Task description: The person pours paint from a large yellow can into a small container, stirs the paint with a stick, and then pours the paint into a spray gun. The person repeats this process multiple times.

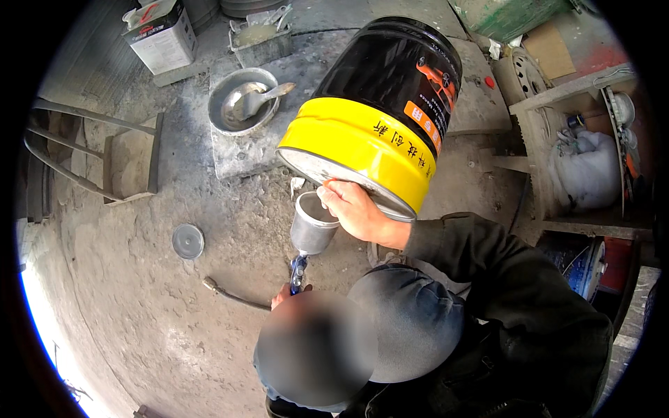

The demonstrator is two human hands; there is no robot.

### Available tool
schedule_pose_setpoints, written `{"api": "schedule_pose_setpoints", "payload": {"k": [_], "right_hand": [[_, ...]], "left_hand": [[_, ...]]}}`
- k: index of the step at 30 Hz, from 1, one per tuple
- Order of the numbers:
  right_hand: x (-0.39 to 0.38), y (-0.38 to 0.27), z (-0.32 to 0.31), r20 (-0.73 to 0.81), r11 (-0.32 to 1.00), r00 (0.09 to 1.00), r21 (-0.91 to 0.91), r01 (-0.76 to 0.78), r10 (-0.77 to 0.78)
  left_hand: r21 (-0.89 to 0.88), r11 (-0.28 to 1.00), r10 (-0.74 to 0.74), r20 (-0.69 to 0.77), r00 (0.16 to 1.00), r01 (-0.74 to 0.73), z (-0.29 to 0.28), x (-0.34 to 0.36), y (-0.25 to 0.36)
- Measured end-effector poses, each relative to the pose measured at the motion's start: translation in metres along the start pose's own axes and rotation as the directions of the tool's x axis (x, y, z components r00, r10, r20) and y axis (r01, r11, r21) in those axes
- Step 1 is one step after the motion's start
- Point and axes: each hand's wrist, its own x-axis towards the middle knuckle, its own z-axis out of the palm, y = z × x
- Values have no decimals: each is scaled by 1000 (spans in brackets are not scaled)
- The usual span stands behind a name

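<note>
Holds in the left hand [281,295], fingers wrapped about the handle, a blue spray gun [298,273] topped with an open silver metal cup [311,235]; part of that grasp hidden behind a blurred patch. With the right hand [359,214], fingers bent, touches the silver end of a tilted cylindrical black bucket with a wide yellow band [362,129], right by a small orange piece. Cannot tell whether gripping that piece or only resting beside it. Just below the bucket's lower edge, near the right fingertips, the cup, mouth upward, contents hard to make out.

Farther out, on the rough grey concrete floor [125,279], a dark hose with a metal coupling [237,296], left of the spray gun, and a round grey lid [188,241] lying flat. Beyond, on a stained grey slab [233,159], a round metal basin [211,104] with a pale flat-bladed tool [268,96] leaning inside. Behind, a grey rectangular tub [263,49] and a white rectangular can [164,52]. Far right, in an open wooden cabinet [536,157], a bulky white plastic bag [589,171].
</note>
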Motion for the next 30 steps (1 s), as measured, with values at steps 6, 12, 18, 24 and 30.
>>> {"api": "schedule_pose_setpoints", "payload": {"k": [6,12,18,24,30], "right_hand": [[9,-9,-18,14,972,1000,234,-27,25],[11,-78,-56,54,894,982,407,-190,184],[28,-137,-118,22,880,978,432,-197,209],[54,-181,-198,-179,975,979,216,-60,100],[115,-179,-312,-403,948,901,-317,29,-162]], "left_hand": [[-37,999,14,9,1000,-14,2,10,6],[-63,991,115,-30,993,-117,-2,30,17],[-152,980,130,-12,991,-130,-20,46,45],[-263,956,134,-11,991,-132,-24,44,41],[-478,868,85,-127,988,-136,-30,25,18]]}}
